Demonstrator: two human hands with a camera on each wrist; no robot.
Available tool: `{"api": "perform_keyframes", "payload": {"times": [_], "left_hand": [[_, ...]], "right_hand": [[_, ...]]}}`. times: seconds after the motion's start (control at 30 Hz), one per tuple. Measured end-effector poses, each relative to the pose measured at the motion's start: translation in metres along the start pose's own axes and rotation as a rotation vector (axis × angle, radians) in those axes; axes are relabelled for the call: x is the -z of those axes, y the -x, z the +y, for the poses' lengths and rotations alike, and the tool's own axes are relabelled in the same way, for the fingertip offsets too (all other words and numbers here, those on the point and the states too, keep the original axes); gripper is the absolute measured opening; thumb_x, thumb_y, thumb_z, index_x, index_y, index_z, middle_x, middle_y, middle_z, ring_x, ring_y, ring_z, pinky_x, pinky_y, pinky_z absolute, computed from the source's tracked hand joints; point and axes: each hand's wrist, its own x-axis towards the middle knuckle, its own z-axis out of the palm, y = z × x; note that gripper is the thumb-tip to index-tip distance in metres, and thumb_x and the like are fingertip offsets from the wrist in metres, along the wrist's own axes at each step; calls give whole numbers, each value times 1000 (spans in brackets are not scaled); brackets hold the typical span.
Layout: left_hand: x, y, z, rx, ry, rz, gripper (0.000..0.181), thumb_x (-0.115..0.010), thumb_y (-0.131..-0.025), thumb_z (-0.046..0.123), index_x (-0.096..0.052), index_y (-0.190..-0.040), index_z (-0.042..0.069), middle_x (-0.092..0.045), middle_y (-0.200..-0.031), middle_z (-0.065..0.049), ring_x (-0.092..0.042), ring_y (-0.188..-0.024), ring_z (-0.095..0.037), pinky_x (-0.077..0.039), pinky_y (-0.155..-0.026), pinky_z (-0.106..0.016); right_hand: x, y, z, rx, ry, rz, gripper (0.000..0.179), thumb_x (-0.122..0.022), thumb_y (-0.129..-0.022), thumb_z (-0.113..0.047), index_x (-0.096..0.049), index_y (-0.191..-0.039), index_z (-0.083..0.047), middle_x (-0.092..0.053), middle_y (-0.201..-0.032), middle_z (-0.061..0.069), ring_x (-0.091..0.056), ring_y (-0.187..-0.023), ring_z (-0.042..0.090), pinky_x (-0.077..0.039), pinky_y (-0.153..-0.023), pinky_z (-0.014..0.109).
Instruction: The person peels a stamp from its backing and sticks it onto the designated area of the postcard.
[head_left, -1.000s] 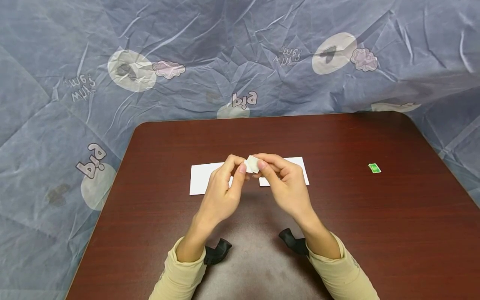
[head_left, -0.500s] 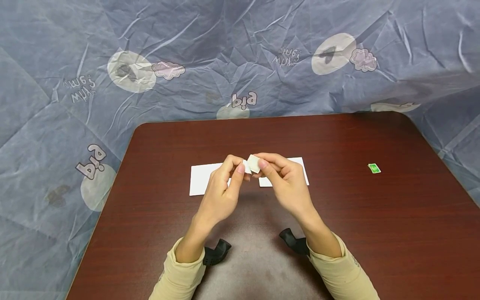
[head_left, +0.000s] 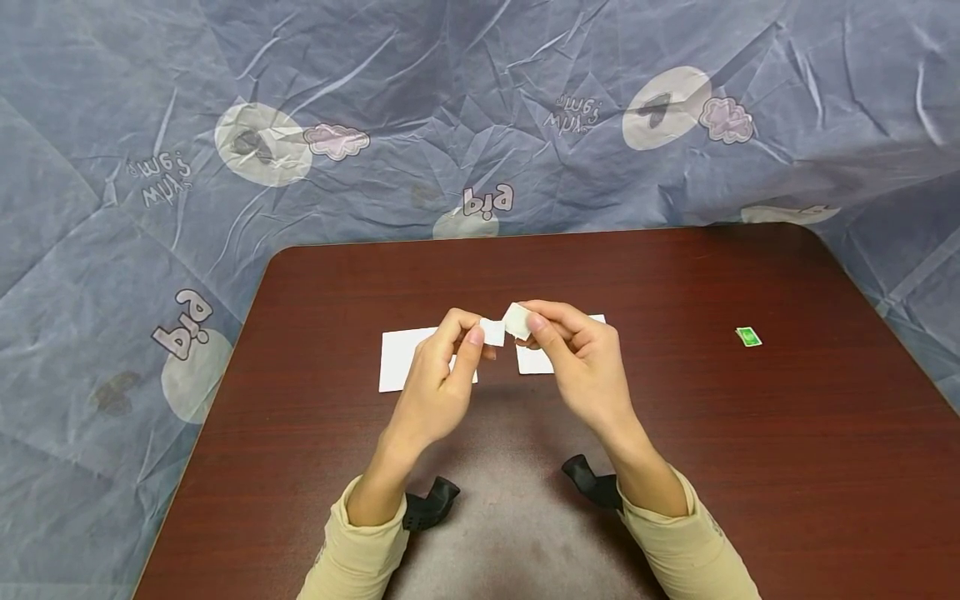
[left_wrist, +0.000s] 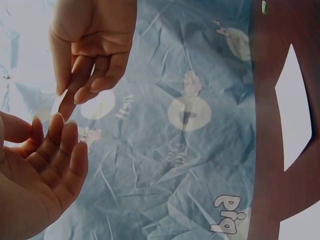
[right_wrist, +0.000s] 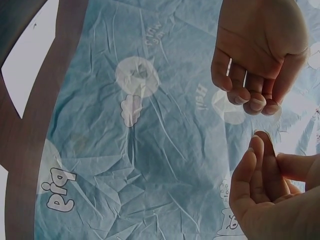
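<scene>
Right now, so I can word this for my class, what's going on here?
A person's left hand pinches a small white piece, while their right hand pinches a small off-white piece. Both are raised, edge to edge or nearly so; I can't tell whether they touch. On the table, the left white sheet and right white sheet lie partly hidden by the hands, and a small green item lies off to the right.
</scene>
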Motion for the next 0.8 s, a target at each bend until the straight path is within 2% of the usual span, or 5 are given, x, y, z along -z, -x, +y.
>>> {"api": "perform_keyframes", "payload": {"times": [0.17, 0.4, 0.53, 0.63, 0.8], "left_hand": [[3, -1, -1, 6, 5, 8, 14, -42, -100, 7, -51, -91, 3, -60, -76, -7, -59, -71, -14, -42, -58, -28], [13, -3, -6, 42, 73, 56, 13, -41, -100, 3, -51, -94, -2, -60, -80, -13, -62, -75, -28, -51, -73, -33], [24, -5, -11, 71, 111, 112, 13, -41, -100, 2, -50, -97, -6, -57, -81, -14, -60, -75, -23, -52, -75, -32], [33, -6, -17, 80, 119, 151, 13, -40, -100, 2, -48, -98, -8, -56, -79, -14, -58, -75, -18, -51, -74, -29], [45, -10, -30, 99, 110, 185, 15, -40, -101, 3, -46, -100, -11, -55, -79, -15, -57, -74, -21, -48, -72, -26]], "right_hand": [[1, 0, 0, 0, -12, 13, 16, -56, -92, 6, -66, -104, 11, -69, -81, 2, -62, -72, 18, -51, -70, 26], [2, 0, -1, 0, 0, 26, 16, -57, -92, 5, -66, -104, 10, -70, -81, 8, -62, -71, 15, -51, -70, 26], [2, 0, 0, -3, -2, 32, 16, -56, -92, 6, -66, -104, 10, -70, -82, 3, -63, -71, 15, -51, -70, 27], [1, 0, 0, 3, 0, 34, 16, -56, -92, 7, -65, -104, 11, -70, -80, 6, -62, -70, 14, -51, -69, 27], [1, 0, 0, 4, 6, 36, 15, -57, -92, 7, -66, -103, 10, -68, -78, 11, -60, -70, 16, -50, -68, 27]]}}
